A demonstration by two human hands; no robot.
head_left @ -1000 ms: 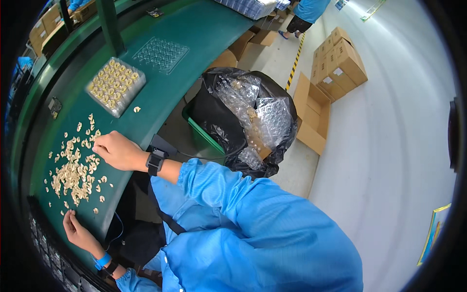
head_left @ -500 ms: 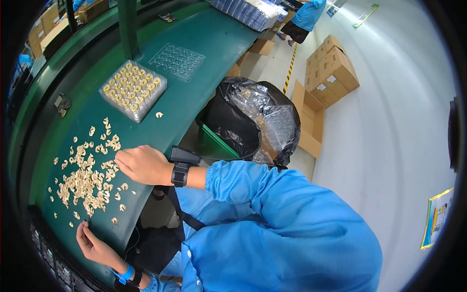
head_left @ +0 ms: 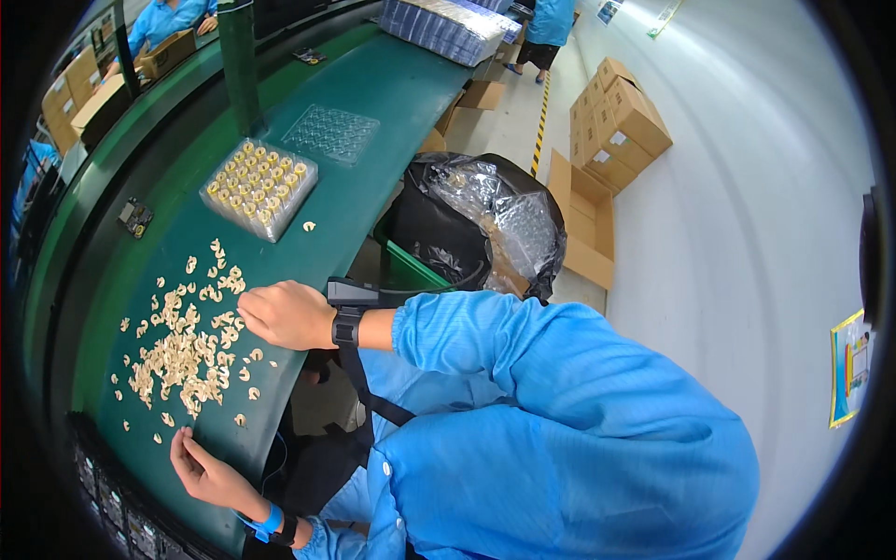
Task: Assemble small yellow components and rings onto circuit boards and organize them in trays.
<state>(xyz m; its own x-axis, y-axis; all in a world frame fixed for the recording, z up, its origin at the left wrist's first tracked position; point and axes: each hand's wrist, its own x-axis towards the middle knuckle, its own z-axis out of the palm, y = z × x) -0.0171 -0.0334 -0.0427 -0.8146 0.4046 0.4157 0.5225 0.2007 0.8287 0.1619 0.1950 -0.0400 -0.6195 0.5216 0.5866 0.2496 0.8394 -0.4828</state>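
Green surface (head_left: 401,103), curving along my left and ahead of me, carrying the parts. Beyond its right edge stands a black bag (head_left: 434,219) holding clear plastic waste. At the far end of the surface lies a wrapped bundle (head_left: 443,33). Nearer, a clear tray stack (head_left: 297,207) bears rows of round, yellowish parts; just beyond it lies a flat clear tray (head_left: 331,135).

My right hand (head_left: 287,315), fingers bunched and turned down, is at the right edge of the scattered pieces; whether it grips one I cannot tell, since its back hides the fingertips. My left hand (head_left: 210,476) lies loosely curled at the near edge of the scatter; whether anything is between its fingertips I cannot tell either.

Smaller still, a circuit board (head_left: 136,217) lies left of the stack. Smallest are the pale, curved pieces (head_left: 177,359), heaped on the surface between and ahead of my hands, with one stray piece (head_left: 310,226) just right of the stack.

In my judgement, the step in hand is handling loose pieces at the heap's margin; the next move calls for a fine fingertip pinch on a single piece, leaving its neighbours undisturbed.
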